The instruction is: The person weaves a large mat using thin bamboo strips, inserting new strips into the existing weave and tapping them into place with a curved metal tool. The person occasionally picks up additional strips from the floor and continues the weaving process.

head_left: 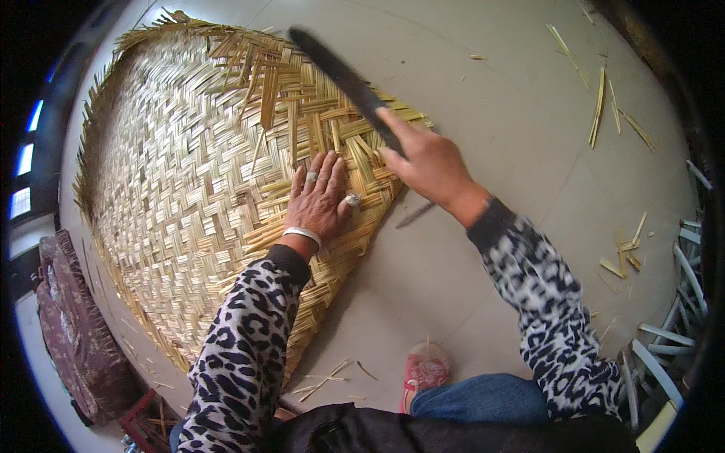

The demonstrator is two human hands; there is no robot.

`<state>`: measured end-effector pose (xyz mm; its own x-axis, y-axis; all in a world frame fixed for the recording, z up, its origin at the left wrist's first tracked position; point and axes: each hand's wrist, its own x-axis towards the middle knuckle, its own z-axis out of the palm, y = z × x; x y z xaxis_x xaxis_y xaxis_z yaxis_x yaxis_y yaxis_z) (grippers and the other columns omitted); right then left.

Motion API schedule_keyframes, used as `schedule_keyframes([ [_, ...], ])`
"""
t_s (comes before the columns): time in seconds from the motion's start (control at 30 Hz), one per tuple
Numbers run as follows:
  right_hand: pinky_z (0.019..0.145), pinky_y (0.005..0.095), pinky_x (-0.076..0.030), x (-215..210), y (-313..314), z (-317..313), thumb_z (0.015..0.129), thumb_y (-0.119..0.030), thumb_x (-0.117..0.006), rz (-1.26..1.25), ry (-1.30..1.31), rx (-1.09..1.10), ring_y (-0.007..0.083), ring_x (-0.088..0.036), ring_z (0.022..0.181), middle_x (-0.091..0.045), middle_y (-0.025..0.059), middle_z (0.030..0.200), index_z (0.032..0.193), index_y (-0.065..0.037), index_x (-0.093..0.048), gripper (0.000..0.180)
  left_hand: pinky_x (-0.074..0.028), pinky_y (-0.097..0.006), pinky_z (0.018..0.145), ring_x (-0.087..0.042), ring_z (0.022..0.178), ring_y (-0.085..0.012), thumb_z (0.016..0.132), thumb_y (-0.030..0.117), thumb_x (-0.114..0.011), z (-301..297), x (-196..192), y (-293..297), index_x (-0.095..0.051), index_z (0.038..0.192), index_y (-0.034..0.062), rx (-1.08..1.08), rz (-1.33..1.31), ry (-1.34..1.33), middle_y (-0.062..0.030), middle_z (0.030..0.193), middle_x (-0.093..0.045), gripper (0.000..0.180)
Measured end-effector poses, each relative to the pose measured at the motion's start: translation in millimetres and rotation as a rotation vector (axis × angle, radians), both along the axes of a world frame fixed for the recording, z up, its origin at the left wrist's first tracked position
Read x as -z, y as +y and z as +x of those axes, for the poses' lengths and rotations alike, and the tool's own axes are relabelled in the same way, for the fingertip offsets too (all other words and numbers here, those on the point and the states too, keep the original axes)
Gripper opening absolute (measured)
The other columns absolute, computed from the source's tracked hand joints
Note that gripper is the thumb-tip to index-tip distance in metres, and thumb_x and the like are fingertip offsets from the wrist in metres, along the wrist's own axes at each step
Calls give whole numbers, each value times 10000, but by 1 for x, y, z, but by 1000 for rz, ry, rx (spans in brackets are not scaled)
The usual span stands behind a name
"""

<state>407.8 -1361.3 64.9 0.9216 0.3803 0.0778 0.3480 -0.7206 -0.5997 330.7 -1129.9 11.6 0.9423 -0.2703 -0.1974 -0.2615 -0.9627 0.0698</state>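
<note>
Your left hand [321, 198] presses flat, open, on one mat [189, 174]; your right hand [427, 162] grips one knife [343, 75] above its edge.

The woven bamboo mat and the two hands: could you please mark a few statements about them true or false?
1. The left hand lies flat on the woven mat. True.
2. The right hand is empty. False: it grips a long dark blade.
3. The mat lies on a table. False: it lies on the pale floor.
4. Loose bamboo strips lie on the floor right of the mat. True.
5. The left wrist is bare. False: it wears a silver bangle.
</note>
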Motion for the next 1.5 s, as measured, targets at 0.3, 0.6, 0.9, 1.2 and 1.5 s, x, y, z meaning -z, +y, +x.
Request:
schedule_keyframes([
  [0.3, 640, 439, -551, 2, -42, -65, 890, -219, -653, -157, 35, 131, 365, -654, 709, -650, 182, 828, 1421, -141, -503, 558, -48, -436, 1234, -111, 1527, -235, 927, 381, -471, -1, 2, 1, -229, 1557, 89, 6, -16, -15, -80, 1640, -189, 736],
  [0.6, 619, 483, -547, 22, -22, -65, 874, -305, -651, -302, 224, 37, 363, -661, 657, -650, 171, 750, 1418, -201, -513, 571, -56, -438, 1235, -121, 1524, -238, 902, 342, -519, -1, 3, 1, -251, 1544, 80, -7, -62, -16, -84, 1634, -202, 743],
  [0.9, 653, 465, -548, 24, -4, -11, 843, -403, -705, 17, 116, 194, 372, -681, 721, -698, 183, 808, 1394, -170, -521, 626, -68, -498, 1218, -175, 1514, -237, 874, 391, -612, -6, -18, -8, -302, 1535, 118, -7, -34, -152, -63, 1616, -261, 779],
  [1.2, 706, 425, -539, 47, 6, 8, 774, -558, -761, 49, 205, 215, 351, -700, 810, -710, 196, 903, 1421, -182, -496, 794, -73, -483, 1214, -197, 1504, -246, 816, 304, -659, -4, -25, -14, -366, 1500, 125, -40, -47, -132, -70, 1584, -314, 765],
  [1.5, 744, 458, -552, 45, 0, 12, 761, -640, -724, 134, 316, 221, 376, -698, 891, -702, 212, 1017, 1440, -128, -458, 890, -367, -450, 1039, -527, 1239, -289, 817, 154, -666, 13, -74, -13, -619, 1215, 126, -75, -430, -509, -106, 1293, -591, 402],
])
